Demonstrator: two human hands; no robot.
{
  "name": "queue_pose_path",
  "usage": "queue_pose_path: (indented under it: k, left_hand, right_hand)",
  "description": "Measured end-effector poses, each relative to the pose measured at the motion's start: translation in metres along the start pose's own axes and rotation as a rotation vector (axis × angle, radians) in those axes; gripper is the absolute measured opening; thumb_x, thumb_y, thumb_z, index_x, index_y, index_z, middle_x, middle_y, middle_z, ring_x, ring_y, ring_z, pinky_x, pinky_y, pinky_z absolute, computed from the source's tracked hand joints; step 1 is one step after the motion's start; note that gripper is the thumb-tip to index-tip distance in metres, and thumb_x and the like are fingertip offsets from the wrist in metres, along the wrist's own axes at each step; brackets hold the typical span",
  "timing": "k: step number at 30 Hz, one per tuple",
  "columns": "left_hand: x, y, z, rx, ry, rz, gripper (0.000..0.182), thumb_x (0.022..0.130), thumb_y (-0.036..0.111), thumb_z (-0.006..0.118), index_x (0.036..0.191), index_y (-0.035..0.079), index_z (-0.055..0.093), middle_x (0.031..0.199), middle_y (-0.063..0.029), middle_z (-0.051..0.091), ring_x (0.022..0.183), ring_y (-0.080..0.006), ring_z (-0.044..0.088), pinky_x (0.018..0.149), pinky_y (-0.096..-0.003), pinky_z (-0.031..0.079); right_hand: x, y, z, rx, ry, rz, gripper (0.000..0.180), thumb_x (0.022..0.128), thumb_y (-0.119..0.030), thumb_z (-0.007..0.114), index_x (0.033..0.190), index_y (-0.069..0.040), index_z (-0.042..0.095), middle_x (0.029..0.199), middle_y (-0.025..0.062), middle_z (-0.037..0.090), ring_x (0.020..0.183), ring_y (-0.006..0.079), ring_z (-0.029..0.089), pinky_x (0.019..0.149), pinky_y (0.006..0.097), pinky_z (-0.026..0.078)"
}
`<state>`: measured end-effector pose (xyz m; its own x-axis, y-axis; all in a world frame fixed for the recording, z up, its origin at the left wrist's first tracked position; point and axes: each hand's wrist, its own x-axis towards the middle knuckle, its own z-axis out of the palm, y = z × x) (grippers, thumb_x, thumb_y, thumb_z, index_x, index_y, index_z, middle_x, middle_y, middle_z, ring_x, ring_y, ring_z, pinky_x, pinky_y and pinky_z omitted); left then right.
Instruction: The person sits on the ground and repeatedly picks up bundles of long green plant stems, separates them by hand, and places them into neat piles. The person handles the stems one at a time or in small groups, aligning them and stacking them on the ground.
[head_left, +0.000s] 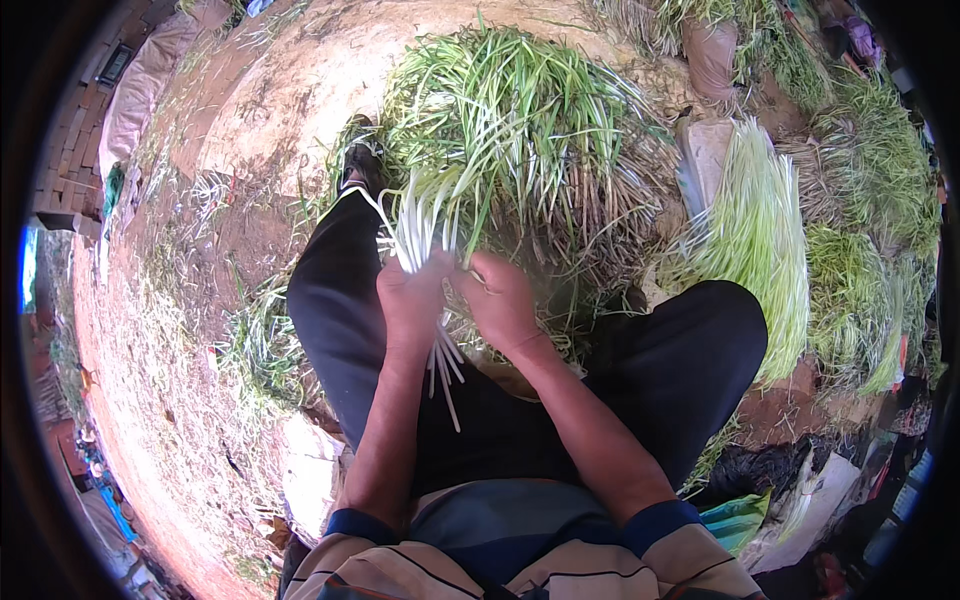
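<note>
My left hand (412, 292) grips a small bunch of pale stalks (420, 225), white low down and yellow-green where the leaves bend over. Their thin white ends (448, 360) stick out below the fist, above my lap. Close beside it, my right hand (499, 300) has thumb and fingers pinched on a green leafy stalk (480, 217) at the bunch's edge; the fingertips are blurred. Just beyond both hands lies a large heap of uncleaned leafy stalks (517, 97), green on top with brown, dry-looking ends (600, 195) towards the right.
My bent knees in dark trousers (337, 277) flank the hands. To the right, a neat pile of pale-green stalks (765, 262) lies near more green heaps (870, 165). Plant scraps (262, 337) litter the earth floor at left. A white sack (311, 465) lies by my left hip.
</note>
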<state>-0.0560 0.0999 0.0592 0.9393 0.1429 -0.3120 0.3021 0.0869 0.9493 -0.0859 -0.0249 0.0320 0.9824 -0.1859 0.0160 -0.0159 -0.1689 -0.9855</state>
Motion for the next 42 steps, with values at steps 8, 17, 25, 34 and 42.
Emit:
queue_pose_path:
  k: [8,17,25,34,42]
  left_hand:
    - [-0.008,0.028,-0.026,-0.095,0.118,0.071,0.003,0.093,0.005,0.071,0.095,0.004,0.069,0.074,-0.0011,0.066,0.047,-0.0056,0.046,0.042,-0.0232,0.034]
    - [-0.017,0.031,-0.042,-0.196,0.052,-0.013,0.003,0.095,0.007,0.069,0.094,0.004,0.067,0.077,-0.0044,0.068,0.047,-0.0087,0.048,0.041,-0.0238,0.038]
    - [-0.022,0.019,-0.037,-0.261,0.057,-0.062,0.009,0.097,0.014,0.071,0.098,0.006,0.066,0.083,-0.0039,0.069,0.048,-0.0080,0.049,0.041,-0.0233,0.037]
    - [-0.025,0.008,-0.031,-0.216,-0.015,-0.087,0.011,0.094,0.007,0.067,0.104,0.003,0.068,0.083,-0.0059,0.071,0.048,-0.0087,0.050,0.042,-0.0235,0.041]
    - [-0.033,0.000,-0.032,-0.113,0.019,-0.053,0.010,0.095,0.007,0.069,0.104,0.003,0.070,0.077,-0.0020,0.068,0.045,-0.0070,0.050,0.041,-0.0225,0.040]
  right_hand:
    - [-0.022,0.106,-0.025,-0.368,-0.010,0.253,0.031,0.085,-0.031,0.073,0.086,-0.001,0.065,0.080,0.0203,0.065,0.073,0.0412,0.061,0.069,0.0489,0.047]
    - [-0.015,0.109,-0.039,0.150,0.061,0.327,0.021,0.089,-0.020,0.070,0.090,0.001,0.069,0.076,0.0102,0.070,0.071,0.0166,0.062,0.069,0.0385,0.048]
    - [-0.009,0.037,-0.032,0.408,-0.323,0.467,0.019,0.091,-0.020,0.069,0.100,-0.004,0.073,0.087,0.0009,0.067,0.074,0.0090,0.057,0.068,0.0266,0.044]
    - [-0.020,0.029,-0.017,0.560,-0.622,0.515,0.025,0.094,-0.026,0.072,0.110,-0.007,0.075,0.092,-0.0031,0.071,0.083,0.0079,0.062,0.079,0.0265,0.049]
    - [-0.018,0.033,-0.010,0.587,-0.590,0.527,0.023,0.095,-0.019,0.072,0.111,-0.003,0.071,0.096,0.0045,0.073,0.087,0.0120,0.066,0.080,0.0270,0.052]
